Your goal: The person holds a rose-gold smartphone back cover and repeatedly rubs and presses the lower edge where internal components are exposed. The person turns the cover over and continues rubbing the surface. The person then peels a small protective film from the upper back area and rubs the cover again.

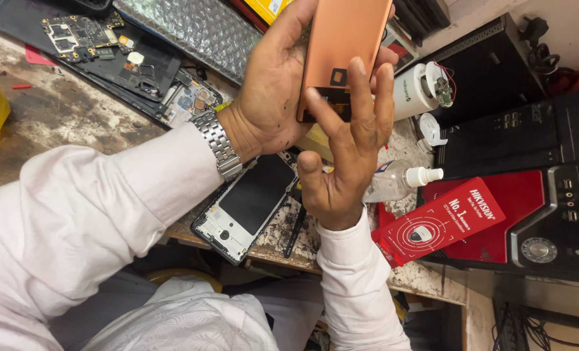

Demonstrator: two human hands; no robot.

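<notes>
My left hand (273, 91) grips a copper-coloured phone back cover (341, 39), holding it up above the bench. A metal watch sits on that wrist. My right hand (344, 149) is spread, its fingertips pressing on the lower part of the cover near the dark camera cut-out. Below my hands an opened phone frame (247, 208) lies face up on the worn bench, showing a black battery area and white inner parts.
A circuit board (81, 32) and phone parts lie on a dark mat at the top left. A clear spray bottle (400, 179), a white cylinder with wires (419, 88), a red box (445, 221) and black computer cases (530, 130) stand at the right. Bubble wrap (198, 26) lies behind.
</notes>
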